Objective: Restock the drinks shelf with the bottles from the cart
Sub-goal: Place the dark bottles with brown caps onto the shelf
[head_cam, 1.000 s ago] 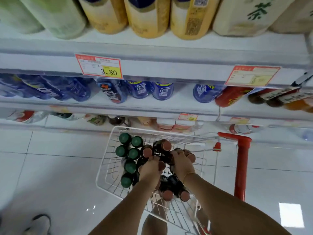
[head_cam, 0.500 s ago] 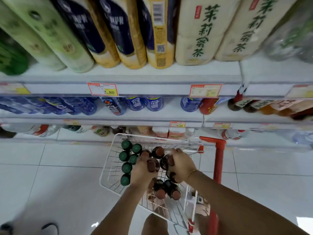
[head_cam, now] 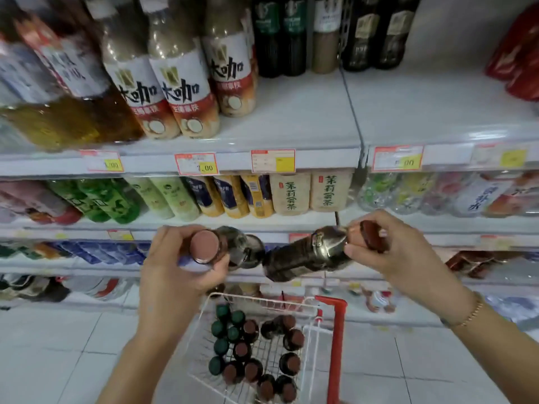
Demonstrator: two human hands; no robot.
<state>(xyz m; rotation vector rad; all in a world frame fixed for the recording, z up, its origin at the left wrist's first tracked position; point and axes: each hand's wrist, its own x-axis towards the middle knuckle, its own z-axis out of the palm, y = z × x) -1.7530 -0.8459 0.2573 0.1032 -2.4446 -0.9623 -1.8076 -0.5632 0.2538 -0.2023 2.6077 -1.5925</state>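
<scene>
- left hand (head_cam: 180, 269) wrapped round a brown-capped bottle (head_cam: 210, 249), held up in front of the shelves
- cart (head_cam: 262, 300) near, below the hands, loads of spare bottles (head_cam: 250, 354) inside
- right hand (head_cam: 388, 252) pinching a second bottle (head_cam: 300, 258) by the neck, sideways
- carry step, I reckon; next, stand both upright on the top shelf (head_cam: 423, 112), bare on the far right

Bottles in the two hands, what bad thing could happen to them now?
The left hand and right hand grip the left bottle and right bottle only near their caps, so one might slip and fall into the cart. Their bases almost meet, so they could knock together.
</scene>
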